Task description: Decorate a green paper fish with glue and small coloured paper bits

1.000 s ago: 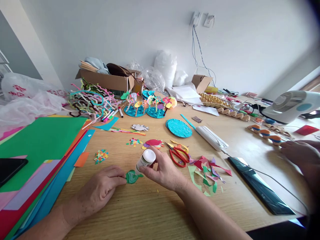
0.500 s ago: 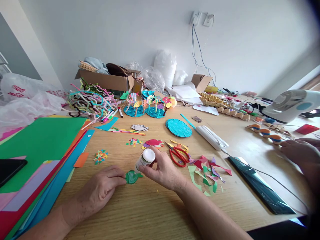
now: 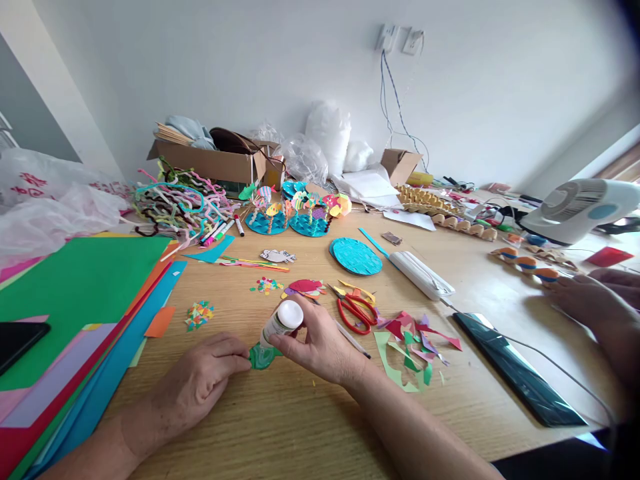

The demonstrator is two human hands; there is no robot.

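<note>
A green paper fish (image 3: 261, 358) lies flat on the wooden table, with whitish glue lines on it. Fingertips of my left hand (image 3: 207, 373) pinch its left end against the table. My right hand (image 3: 320, 343) grips a white glue bottle (image 3: 281, 323), tilted with its base up and its nozzle end down over the fish; the nozzle itself is hidden. Beyond the bottle lie a red paper fish (image 3: 306, 287) and a pile of small paper bits (image 3: 267, 285). Another pile of bits (image 3: 200, 315) sits left of them.
Red-handled scissors (image 3: 357, 313) and paper scraps (image 3: 413, 343) lie to the right, near a dark phone-like slab (image 3: 515, 370). Coloured paper sheets (image 3: 85, 280) are stacked at left. Blue discs (image 3: 356, 257) lie mid-table. Another person's hand (image 3: 583, 300) is at far right.
My right hand has moved the glue bottle slightly left over the fish, uncovering a pen behind my hand. The left hand stays at the fish's left end. The view has shifted slightly.
</note>
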